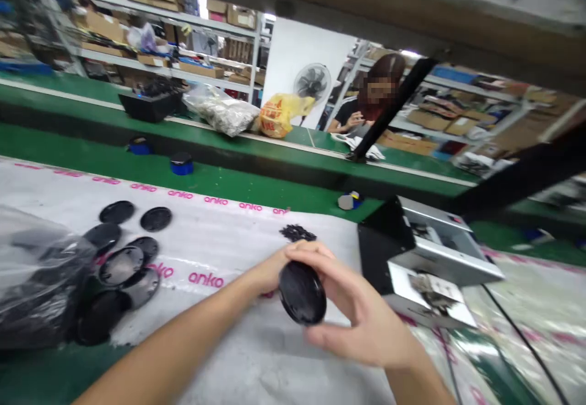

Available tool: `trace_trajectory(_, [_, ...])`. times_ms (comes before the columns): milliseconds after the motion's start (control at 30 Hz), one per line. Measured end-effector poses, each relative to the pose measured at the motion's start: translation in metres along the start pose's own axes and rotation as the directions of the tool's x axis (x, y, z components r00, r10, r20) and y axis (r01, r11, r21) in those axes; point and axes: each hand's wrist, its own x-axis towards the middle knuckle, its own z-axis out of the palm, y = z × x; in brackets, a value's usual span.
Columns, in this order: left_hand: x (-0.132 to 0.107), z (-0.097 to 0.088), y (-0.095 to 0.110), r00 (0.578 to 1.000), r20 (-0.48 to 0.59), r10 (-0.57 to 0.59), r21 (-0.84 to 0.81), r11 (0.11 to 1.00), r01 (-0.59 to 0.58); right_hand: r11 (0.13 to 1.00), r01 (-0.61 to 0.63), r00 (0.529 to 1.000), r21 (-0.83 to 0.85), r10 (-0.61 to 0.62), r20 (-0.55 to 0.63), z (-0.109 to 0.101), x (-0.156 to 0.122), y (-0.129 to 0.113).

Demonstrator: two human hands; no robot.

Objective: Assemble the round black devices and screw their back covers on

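My right hand (361,322) grips a glossy black round disc (302,293), with its thumb under the disc and its fingers over the top. My left hand (270,269) comes in from the lower left and meets the disc's left side. Its fingers are partly hidden. Several similar black discs (121,266) lie on a white sheet printed with pink "anko" lettering (206,252), left of my hands. A clear plastic bag (36,277) of dark items sits beside them. A small heap of black pieces (297,232) lies just beyond my hands.
A grey metal box machine (434,249) with a black side stands right of my hands, and black cables run past it. Beyond lie a green workbench (206,179), blue tape rolls (182,164), and filled bags (220,110). A co-worker (366,109) sits beyond, before shelves of cartons.
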Motion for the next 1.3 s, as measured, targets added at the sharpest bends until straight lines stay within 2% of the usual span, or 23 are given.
trace_trajectory(100, [-0.001, 0.007, -0.008, 0.975, 0.214, -0.065, -0.044, 0.996, 0.076, 0.960, 0.040, 0.980, 0.276, 0.016, -0.200, 0.006, -0.054, 0.018])
trace_trajectory(167, [-0.005, 0.015, -0.011, 0.944, 0.310, -0.115, -0.070, 0.987, 0.143, 0.961, 0.047, 0.949, 0.274, 0.042, -0.311, 0.010, -0.083, 0.026])
trace_trajectory(200, [-0.007, 0.021, -0.012, 0.931, 0.338, -0.139, -0.075, 0.982, 0.174, 0.978, 0.005, 0.936, 0.207, 0.068, -0.346, 0.010, -0.096, 0.028])
trace_trajectory(267, [-0.014, 0.032, -0.012, 0.917, 0.351, -0.189, -0.062, 0.973, 0.224, 0.985, -0.166, 0.917, -0.037, 0.140, -0.374, 0.008, -0.118, 0.030])
trace_trajectory(367, [-0.023, 0.045, -0.010, 0.915, 0.320, -0.244, 0.012, 0.967, 0.254, 0.829, -0.394, 0.889, -0.397, 0.235, -0.393, 0.002, -0.140, 0.035])
trace_trajectory(433, [-0.026, 0.048, -0.009, 0.920, 0.303, -0.248, 0.072, 0.969, 0.238, 0.756, -0.457, 0.852, -0.468, 0.221, -0.475, 0.001, -0.144, 0.043])
trace_trajectory(500, [-0.027, 0.048, -0.010, 0.924, 0.293, -0.248, 0.124, 0.968, 0.220, 0.739, -0.533, 0.768, -0.412, 0.219, -0.602, 0.004, -0.141, 0.052])
trace_trajectory(600, [-0.027, 0.046, -0.011, 0.921, 0.300, -0.248, 0.155, 0.965, 0.210, 0.780, -0.598, 0.617, -0.184, 0.301, -0.727, 0.012, -0.129, 0.064])
trace_trajectory(633, [-0.027, 0.046, -0.011, 0.921, 0.299, -0.250, 0.158, 0.965, 0.211, 0.806, -0.584, 0.587, -0.097, 0.337, -0.736, 0.014, -0.125, 0.067])
trace_trajectory(700, [-0.027, 0.048, -0.012, 0.932, 0.265, -0.247, 0.175, 0.963, 0.206, 0.854, -0.515, 0.560, 0.075, 0.402, -0.725, 0.016, -0.119, 0.069])
trace_trajectory(767, [-0.029, 0.051, -0.013, 0.949, 0.210, -0.235, 0.201, 0.960, 0.194, 0.866, -0.431, 0.558, 0.252, 0.476, -0.680, 0.014, -0.117, 0.069])
trace_trajectory(833, [-0.030, 0.054, -0.014, 0.958, 0.186, -0.220, 0.217, 0.960, 0.178, 0.838, -0.378, 0.572, 0.394, 0.546, -0.612, 0.009, -0.116, 0.068])
trace_trajectory(933, [-0.031, 0.055, -0.016, 0.954, 0.204, -0.220, 0.218, 0.960, 0.175, 0.785, -0.349, 0.596, 0.512, 0.607, -0.525, 0.002, -0.118, 0.067])
trace_trajectory(1033, [-0.031, 0.057, -0.018, 0.963, 0.174, -0.206, 0.213, 0.963, 0.167, 0.742, -0.261, 0.598, 0.618, 0.627, -0.499, -0.004, -0.122, 0.065])
trace_trajectory(1100, [-0.032, 0.058, -0.018, 0.975, 0.131, -0.180, 0.228, 0.962, 0.147, 0.739, -0.175, 0.638, 0.650, 0.588, -0.497, -0.006, -0.127, 0.063])
trace_trajectory(1200, [-0.032, 0.058, -0.017, 0.983, 0.096, -0.155, 0.266, 0.956, 0.125, 0.791, -0.053, 0.750, 0.609, 0.434, -0.499, -0.005, -0.135, 0.057])
trace_trajectory(1233, [-0.032, 0.058, -0.017, 0.984, 0.093, -0.152, 0.279, 0.953, 0.121, 0.811, -0.027, 0.773, 0.584, 0.388, -0.503, -0.003, -0.137, 0.055])
trace_trajectory(1300, [-0.031, 0.056, -0.016, 0.986, 0.093, -0.138, 0.312, 0.944, 0.103, 0.843, -0.001, 0.778, 0.537, 0.338, -0.529, 0.001, -0.140, 0.051])
